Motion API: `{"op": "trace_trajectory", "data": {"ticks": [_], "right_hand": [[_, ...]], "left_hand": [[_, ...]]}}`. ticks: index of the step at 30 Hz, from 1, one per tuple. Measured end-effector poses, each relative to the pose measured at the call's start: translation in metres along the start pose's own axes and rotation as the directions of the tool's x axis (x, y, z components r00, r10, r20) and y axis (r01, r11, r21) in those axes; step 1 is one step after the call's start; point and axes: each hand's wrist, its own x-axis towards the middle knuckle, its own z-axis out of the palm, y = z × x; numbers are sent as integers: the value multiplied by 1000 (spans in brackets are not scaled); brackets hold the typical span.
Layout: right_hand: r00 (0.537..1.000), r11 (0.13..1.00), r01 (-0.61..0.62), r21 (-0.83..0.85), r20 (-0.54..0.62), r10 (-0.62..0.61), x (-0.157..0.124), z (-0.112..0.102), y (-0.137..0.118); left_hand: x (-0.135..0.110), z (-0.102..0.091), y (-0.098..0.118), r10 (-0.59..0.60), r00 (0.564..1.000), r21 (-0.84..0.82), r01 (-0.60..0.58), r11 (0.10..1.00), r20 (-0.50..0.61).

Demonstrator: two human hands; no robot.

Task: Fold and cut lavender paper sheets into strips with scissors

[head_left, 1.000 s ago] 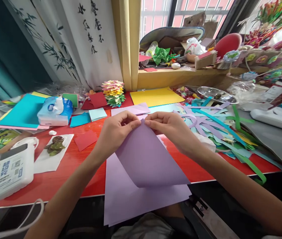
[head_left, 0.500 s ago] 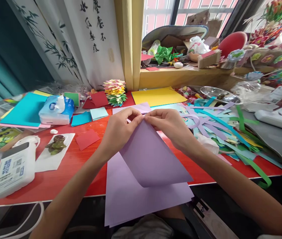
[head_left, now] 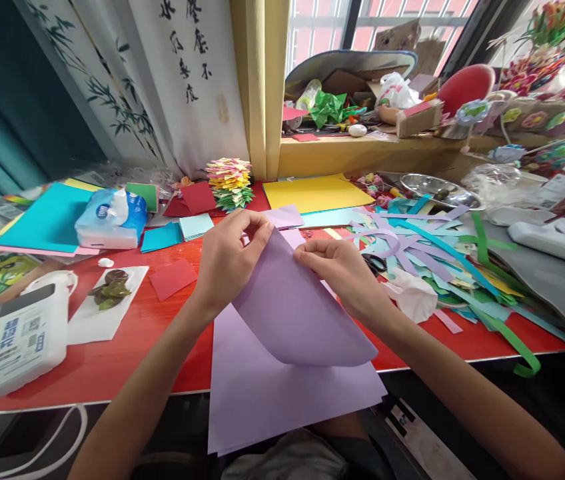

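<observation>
A sheet of purple paper [head_left: 302,313] hangs between my hands, its lower part bowed toward me. My left hand [head_left: 235,250] pinches its top corner between thumb and fingers. Along the sheet's upper right edge, my right hand [head_left: 332,263] has its thumb and fingers closed on the paper. Beneath it, more purple sheets [head_left: 282,407] lie stacked, jutting past the table's front edge. Beyond my hands lies another purple piece [head_left: 285,217]. Black-handled scissors [head_left: 375,263] lie just past my right hand, partly hidden.
On the red table [head_left: 117,363], a tissue pack [head_left: 110,227], a white device [head_left: 22,343] and small red paper [head_left: 172,280] sit to the left. A folded-paper stack [head_left: 231,185] stands behind. Coloured paper strips [head_left: 442,250] and crumpled tissue [head_left: 415,297] are heaped at right.
My hands have moved apart from their meeting point at the sheet's top. The left shifted left and slightly up, the right slightly down, and the held sheet's bottom edge curls more.
</observation>
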Motion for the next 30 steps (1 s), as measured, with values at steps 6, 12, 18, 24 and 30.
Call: {"op": "trace_trajectory", "data": {"ticks": [6, 12, 18, 24, 30], "right_hand": [[987, 987, -159, 38, 5, 159, -10, -4, 18], [979, 977, -202, 69, 2, 203, -27, -14, 32], [983, 980, -179, 91, -28, 182, -42, -30, 50], [967, 955, -251, 160, -8, 256, -56, -42, 54], [955, 946, -296, 131, 17, 296, -63, -46, 56]], "left_hand": [[4, -11, -12, -67, 992, 40, 71, 997, -104], [8, -17, -23, -73, 989, 17, 76, 997, -128], [11, -20, -30, -73, 981, 19, 77, 997, -178], [10, -16, -29, -84, 980, -1, 86, 996, -178], [12, -21, -33, -67, 977, 29, 75, 997, -204]]}}
